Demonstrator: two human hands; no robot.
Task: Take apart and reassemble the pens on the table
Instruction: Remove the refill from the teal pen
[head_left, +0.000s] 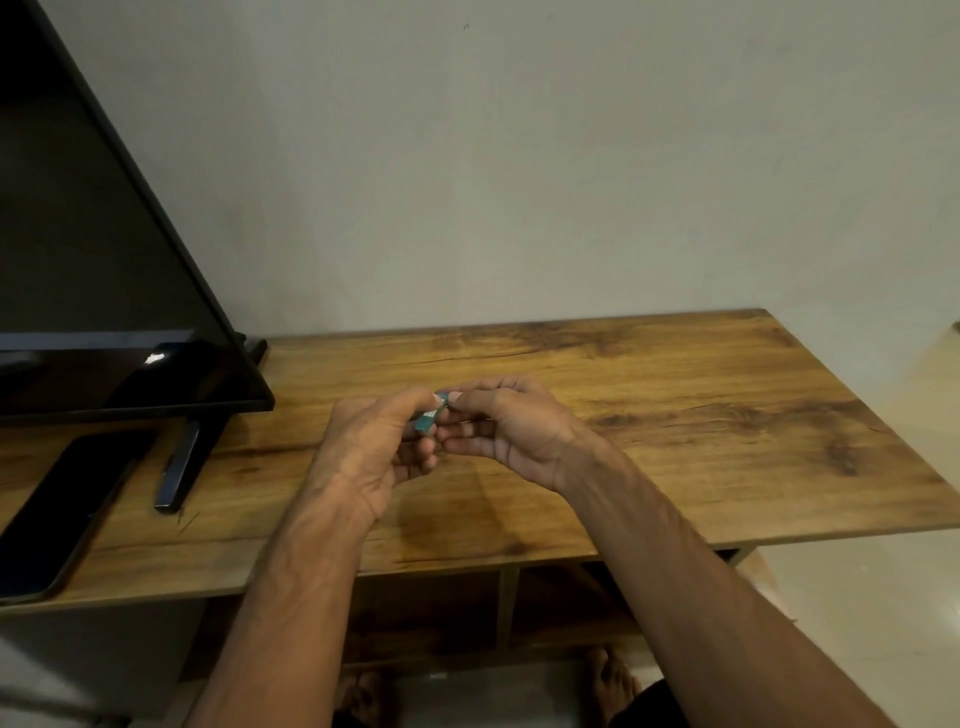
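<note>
Head view: both hands meet above the middle of the wooden table (675, 395), raised off its surface. The left hand (374, 447) has its fingers curled in, the thumb and forefinger pinched on a small teal pen piece (428, 418), most of which is hidden inside the grip. The right hand (514, 431) comes in from the other side, its thumb and forefinger closed on the upper end of the same teal piece, so the fingertips of the two hands nearly touch. The lower fingers of the right hand are folded under; a thin pale line shows beside them, too fine to tell what it is. Whether the teal piece is a cap or a short barrel section cannot be told.

To the left, a dark monitor (104, 260) stands at the back of the table, tilted in the frame, with its black stand foot (182, 462) reaching toward the front edge. Just left of the foot a dark phone (62, 514) lies flat, screen up, near the table's front left corner. Under the tabletop an open shelf (467, 608) with upright dividers is visible, and bare feet (613, 680) rest on the pale floor below it.
</note>
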